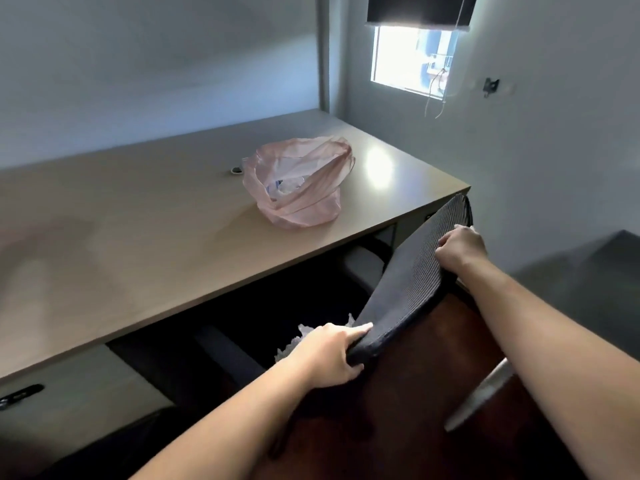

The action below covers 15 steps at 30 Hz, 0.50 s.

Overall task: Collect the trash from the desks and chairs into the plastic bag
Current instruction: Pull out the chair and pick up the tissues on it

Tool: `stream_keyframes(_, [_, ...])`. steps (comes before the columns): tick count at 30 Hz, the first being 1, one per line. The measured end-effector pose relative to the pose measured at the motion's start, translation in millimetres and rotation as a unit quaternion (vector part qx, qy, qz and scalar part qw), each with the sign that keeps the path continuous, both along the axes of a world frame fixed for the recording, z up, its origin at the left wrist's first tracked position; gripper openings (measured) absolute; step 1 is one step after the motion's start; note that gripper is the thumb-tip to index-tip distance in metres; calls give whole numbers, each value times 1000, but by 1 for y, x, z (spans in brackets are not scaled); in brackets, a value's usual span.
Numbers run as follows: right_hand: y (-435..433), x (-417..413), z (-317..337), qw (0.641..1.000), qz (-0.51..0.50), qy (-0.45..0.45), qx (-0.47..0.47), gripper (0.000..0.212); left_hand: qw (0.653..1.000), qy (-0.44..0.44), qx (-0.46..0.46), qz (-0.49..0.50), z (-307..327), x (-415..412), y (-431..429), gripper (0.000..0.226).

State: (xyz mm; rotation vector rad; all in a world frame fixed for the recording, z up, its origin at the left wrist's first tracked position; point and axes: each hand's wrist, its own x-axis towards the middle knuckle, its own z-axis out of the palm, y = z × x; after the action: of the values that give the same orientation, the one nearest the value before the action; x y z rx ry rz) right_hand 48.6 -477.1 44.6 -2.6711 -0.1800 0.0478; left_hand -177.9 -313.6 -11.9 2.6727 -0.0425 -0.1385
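Note:
A pink translucent plastic bag (pixel 299 183) sits open on the beige desk (pixel 145 237), with some clear trash inside it. A dark mesh chair back (pixel 412 275) stands at the desk's front right corner. My left hand (pixel 329 355) grips its lower left edge. My right hand (pixel 460 249) holds its upper right edge. A crumpled piece of clear plastic trash (pixel 298 336) peeks out just beyond my left hand, on the chair seat, mostly hidden in shadow.
A small dark cable port (pixel 236 170) sits in the desk top left of the bag. Drawers with a dark handle (pixel 20 394) are at the lower left. A window (pixel 412 57) with a blind and cord is on the far wall.

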Motion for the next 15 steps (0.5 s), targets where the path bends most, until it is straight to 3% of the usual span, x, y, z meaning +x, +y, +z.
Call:
stream_keyframes(4, [-37, 2, 1, 998, -48, -22, 30, 34, 998, -1, -23, -57, 2, 27, -41, 82])
stream_keyframes(15, [-109, 54, 6, 999, -34, -20, 6, 39, 992, 7, 1, -125, -17, 94, -131, 99])
